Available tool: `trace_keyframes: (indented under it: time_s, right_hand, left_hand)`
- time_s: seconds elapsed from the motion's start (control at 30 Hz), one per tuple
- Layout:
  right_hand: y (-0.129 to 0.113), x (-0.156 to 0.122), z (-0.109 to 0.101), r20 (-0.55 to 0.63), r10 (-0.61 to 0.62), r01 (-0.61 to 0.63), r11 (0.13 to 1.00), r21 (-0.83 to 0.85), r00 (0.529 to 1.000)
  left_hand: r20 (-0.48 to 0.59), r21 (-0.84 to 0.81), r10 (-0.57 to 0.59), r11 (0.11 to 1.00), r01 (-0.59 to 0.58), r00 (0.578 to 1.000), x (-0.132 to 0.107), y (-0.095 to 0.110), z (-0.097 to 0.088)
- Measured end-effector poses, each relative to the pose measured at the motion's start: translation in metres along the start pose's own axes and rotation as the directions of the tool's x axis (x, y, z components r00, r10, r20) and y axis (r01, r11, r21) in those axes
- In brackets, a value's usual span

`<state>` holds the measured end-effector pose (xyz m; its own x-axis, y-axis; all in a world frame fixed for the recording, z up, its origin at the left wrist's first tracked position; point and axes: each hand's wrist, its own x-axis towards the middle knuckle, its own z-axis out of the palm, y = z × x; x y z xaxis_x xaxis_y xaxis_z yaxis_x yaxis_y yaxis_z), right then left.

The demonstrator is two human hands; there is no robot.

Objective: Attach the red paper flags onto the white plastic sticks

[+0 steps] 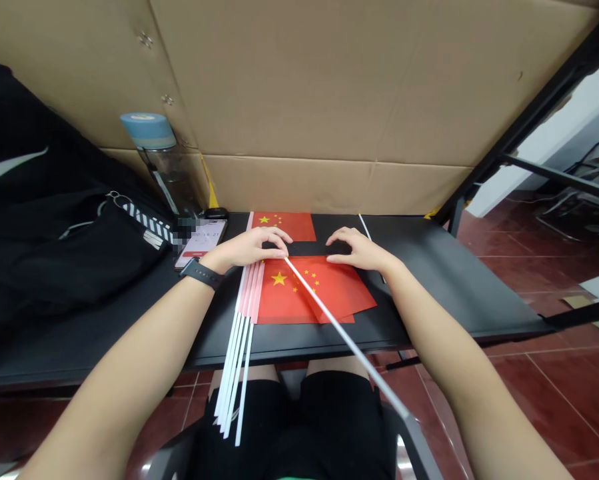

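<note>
A pile of small red flags with yellow stars lies on the black table. Their white sticks hang over the near edge. My left hand pinches the top end of a long white stick that slants across the flags toward my lap. My right hand rests with curled fingers on the top edge of the uppermost flag. A single red flag lies flat just beyond my hands.
A phone lies at the left by a clear bottle with a blue lid. A black bag fills the left side. Cardboard walls the back. Another white stick lies beyond my right hand.
</note>
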<state>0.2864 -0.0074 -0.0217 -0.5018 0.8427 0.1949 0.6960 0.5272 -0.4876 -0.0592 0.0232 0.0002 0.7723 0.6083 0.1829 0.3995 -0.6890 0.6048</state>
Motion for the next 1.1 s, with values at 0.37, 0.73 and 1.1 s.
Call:
trace_keyframes:
  time_s: [0.37,0.73,1.1]
  right_hand:
    - [-0.053,0.003,0.019,0.113,-0.268,0.22,0.92,0.325,0.957]
    - [-0.046,-0.007,0.002,0.183,-0.21,0.142,0.935,0.326,0.96]
    - [-0.043,-0.007,0.004,0.013,-0.132,0.12,0.933,0.338,0.991]
  left_hand:
    - [-0.223,0.072,-0.003,0.997,0.019,0.975,0.009,-0.002,0.017]
    - [-0.626,0.238,-0.157,0.894,0.379,0.764,0.001,-0.011,0.005]
    - [-0.592,0.313,-0.042,0.908,0.278,0.805,0.002,0.026,0.016]
